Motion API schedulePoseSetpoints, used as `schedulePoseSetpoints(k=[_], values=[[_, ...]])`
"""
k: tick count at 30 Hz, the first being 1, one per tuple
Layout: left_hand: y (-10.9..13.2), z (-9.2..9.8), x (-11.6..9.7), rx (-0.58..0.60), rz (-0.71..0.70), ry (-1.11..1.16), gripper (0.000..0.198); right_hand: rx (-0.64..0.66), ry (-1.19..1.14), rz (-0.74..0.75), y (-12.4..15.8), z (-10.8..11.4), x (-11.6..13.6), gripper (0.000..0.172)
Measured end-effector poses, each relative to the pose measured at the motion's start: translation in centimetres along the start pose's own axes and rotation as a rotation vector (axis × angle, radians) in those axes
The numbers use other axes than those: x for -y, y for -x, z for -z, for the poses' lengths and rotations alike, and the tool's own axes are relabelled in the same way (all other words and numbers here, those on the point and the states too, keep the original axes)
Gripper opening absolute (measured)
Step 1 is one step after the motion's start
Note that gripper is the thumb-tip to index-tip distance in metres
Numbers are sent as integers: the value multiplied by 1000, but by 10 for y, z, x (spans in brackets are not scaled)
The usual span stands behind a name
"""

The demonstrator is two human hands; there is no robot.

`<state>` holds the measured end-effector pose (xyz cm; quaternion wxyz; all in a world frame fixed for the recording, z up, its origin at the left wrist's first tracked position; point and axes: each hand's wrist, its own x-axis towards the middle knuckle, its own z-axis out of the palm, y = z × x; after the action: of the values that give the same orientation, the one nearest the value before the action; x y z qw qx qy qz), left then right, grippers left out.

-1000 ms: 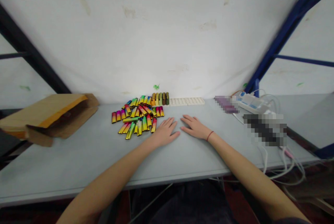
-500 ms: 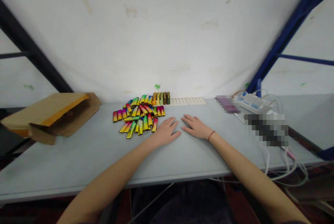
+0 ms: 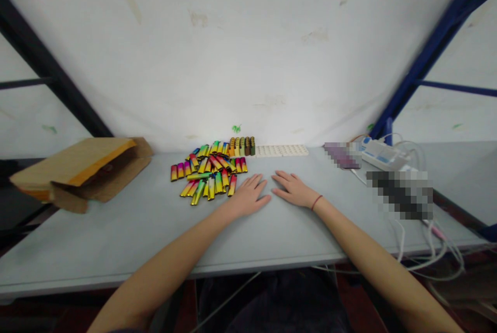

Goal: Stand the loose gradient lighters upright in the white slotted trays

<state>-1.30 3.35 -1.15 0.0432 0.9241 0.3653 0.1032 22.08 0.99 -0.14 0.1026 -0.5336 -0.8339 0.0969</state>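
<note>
Note left hand (image 3: 248, 197) and right hand (image 3: 298, 190) flat on tabletop (image 3: 279, 240), grip wide (holding nothing), apparently for rest; find lighters (image 3: 218, 183) heaped alongside, probably for easy reach.

Two hands (image 3: 247, 198), one box (image 3: 79, 164), lighters (image 3: 210, 188) uncountably heaped.

Just left of the left hand (image 3: 249, 197), the lighter-shaped pieces (image 3: 210, 188) have a very glossy, metal-like finish. Beyond the right hand (image 3: 297, 190), the white tray (image 3: 282, 150) seems to be matt plastic, with an uneven top. Well to the left of the left hand, the box (image 3: 77, 159) looks like dull cardboard. Under both hands, the table top (image 3: 295, 234) appears smooth and rather matt. Right of the right hand, the power strip (image 3: 382, 154) is of smooth plastic.
</note>
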Motion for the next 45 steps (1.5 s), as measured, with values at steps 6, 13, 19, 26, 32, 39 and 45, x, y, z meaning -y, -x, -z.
schedulePoseSetpoints(k=[6, 13, 19, 26, 32, 39, 45], values=[[-1, 0, 0, 24, 16, 29, 65, 7, 9, 1, -1, 0, 0, 62], [0, 6, -4, 65, 34, 47, 67, 5, 18, -4, -1, 0, 0, 62], [-1, 6, -5, 63, 46, 55, 66, -34, 18, 6, 0, -1, -1, 59], [0, 4, -5, 30, 29, 41, 64, -90, -2, 16, 1, -3, -1, 58], [-2, 22, -10, -89, 39, -65, 40, -191, 9, -33, -16, 2, -29, 50], [-35, 45, -2, -182, 388, -331, 38, -164, 238, -407, -42, 29, -75, 58], [-38, 31, -4, -98, 366, -351, 41, -80, 299, -433, -26, 41, -66, 46]])
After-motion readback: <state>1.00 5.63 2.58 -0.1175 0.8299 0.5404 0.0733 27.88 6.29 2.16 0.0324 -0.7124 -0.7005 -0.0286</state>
